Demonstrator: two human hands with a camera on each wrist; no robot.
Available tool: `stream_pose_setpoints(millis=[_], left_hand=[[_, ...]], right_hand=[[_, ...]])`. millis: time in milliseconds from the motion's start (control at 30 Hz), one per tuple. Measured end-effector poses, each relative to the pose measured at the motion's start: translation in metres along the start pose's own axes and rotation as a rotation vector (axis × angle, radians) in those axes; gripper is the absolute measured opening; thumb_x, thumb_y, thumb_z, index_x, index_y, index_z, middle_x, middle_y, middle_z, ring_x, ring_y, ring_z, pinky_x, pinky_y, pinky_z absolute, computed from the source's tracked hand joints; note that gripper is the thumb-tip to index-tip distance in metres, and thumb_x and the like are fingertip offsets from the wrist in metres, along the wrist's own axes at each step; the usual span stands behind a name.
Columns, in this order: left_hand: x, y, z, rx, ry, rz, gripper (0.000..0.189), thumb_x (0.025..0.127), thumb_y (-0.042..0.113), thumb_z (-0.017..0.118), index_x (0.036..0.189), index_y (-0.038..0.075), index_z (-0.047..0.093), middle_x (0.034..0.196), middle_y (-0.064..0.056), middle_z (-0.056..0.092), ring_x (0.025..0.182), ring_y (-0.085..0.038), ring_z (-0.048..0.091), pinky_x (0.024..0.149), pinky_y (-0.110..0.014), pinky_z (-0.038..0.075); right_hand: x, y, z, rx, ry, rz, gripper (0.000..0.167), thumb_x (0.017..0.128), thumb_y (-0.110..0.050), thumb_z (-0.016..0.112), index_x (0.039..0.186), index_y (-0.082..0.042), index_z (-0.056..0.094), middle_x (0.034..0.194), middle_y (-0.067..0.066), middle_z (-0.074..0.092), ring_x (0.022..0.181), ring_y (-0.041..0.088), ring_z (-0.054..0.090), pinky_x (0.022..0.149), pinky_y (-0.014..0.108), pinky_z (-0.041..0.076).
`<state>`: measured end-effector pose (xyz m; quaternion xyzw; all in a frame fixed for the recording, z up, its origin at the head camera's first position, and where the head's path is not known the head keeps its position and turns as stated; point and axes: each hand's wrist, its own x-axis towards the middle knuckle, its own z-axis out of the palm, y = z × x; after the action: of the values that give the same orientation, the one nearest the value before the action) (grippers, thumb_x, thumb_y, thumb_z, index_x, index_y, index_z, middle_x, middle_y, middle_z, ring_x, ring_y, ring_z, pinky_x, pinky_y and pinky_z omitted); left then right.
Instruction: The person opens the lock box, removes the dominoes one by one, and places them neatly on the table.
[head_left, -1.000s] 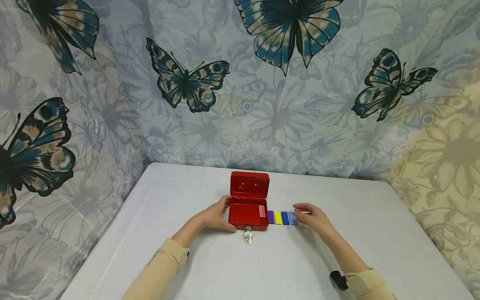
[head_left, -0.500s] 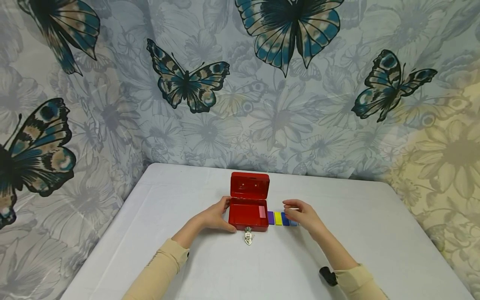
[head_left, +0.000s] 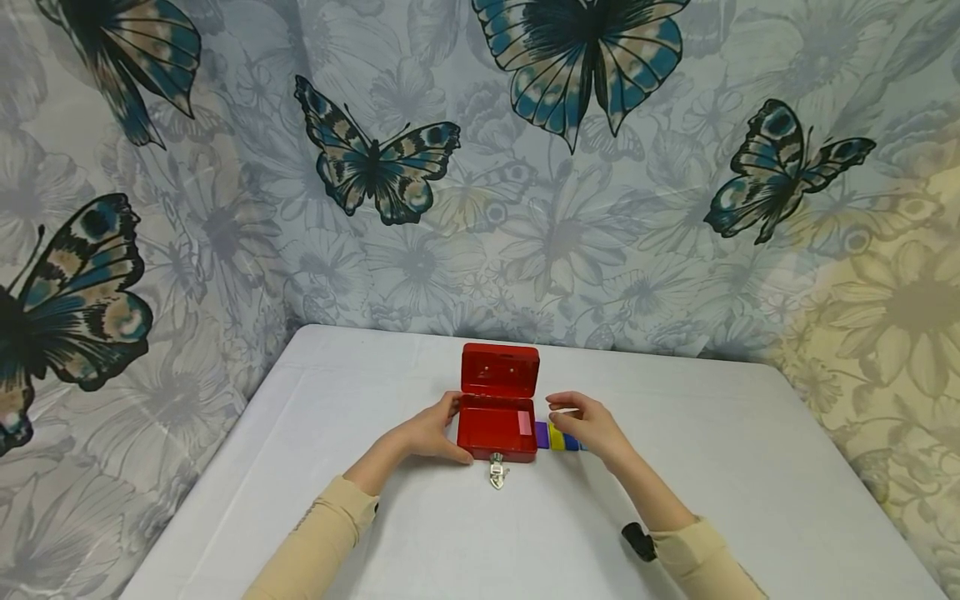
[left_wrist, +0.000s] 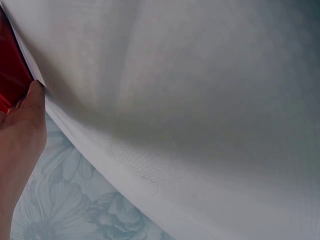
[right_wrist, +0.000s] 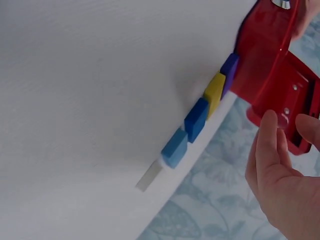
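Observation:
A red metal cash box (head_left: 497,429) stands on the table with its lid (head_left: 498,372) raised. My left hand (head_left: 429,429) grips its left side, thumb at the front corner and fingers round the back. A pink block (head_left: 524,423) lies inside, against the right wall. Right of the box runs a row of flat blocks: purple (right_wrist: 230,74), yellow (right_wrist: 215,94), dark blue (right_wrist: 196,120), light blue (right_wrist: 175,148) and whitish (right_wrist: 149,176). Above this row is my right hand (head_left: 588,423), fingers and thumb apart, with nothing visible between them. It partly hides the blocks in the head view.
A silvery metal lock piece (head_left: 497,472) sticks out from the box's front. White cloth covers the table (head_left: 450,542). Behind it hangs a butterfly-patterned curtain (head_left: 562,250). A black device (head_left: 639,542) sits on the right wrist.
My right hand has moved left along the row, from beside the light blue block to above the yellow and dark blue ones. The left hand and box have stayed put.

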<state>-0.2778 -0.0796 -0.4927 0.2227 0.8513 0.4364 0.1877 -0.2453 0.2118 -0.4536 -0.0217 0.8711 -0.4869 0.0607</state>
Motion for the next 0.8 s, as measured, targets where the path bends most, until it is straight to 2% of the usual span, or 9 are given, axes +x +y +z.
stream_pose_setpoints(millis=[433, 800], left_hand=[[0.001, -0.001, 0.000, -0.007, -0.003, 0.004, 0.098, 0.071, 0.021, 0.087, 0.145, 0.003, 0.025, 0.145, -0.013, 0.041, 0.138, -0.030, 0.037, 0.112, -0.041, 0.033], [0.002, -0.002, 0.000, 0.000, -0.002, -0.002, 0.098, 0.071, 0.022, 0.087, 0.145, 0.005, 0.025, 0.145, -0.012, 0.041, 0.137, -0.029, 0.038, 0.111, -0.041, 0.035]], right_hand=[[0.005, -0.014, 0.019, -0.106, 0.002, -0.015, 0.031, 0.092, -0.011, 0.063, 0.122, -0.004, 0.062, 0.120, 0.013, 0.064, 0.106, 0.030, 0.062, 0.083, 0.041, 0.057], [0.007, -0.018, 0.029, -0.112, -0.023, -0.083, 0.029, 0.090, -0.006, 0.064, 0.118, -0.003, 0.063, 0.116, 0.014, 0.066, 0.103, 0.033, 0.063, 0.074, 0.038, 0.060]])
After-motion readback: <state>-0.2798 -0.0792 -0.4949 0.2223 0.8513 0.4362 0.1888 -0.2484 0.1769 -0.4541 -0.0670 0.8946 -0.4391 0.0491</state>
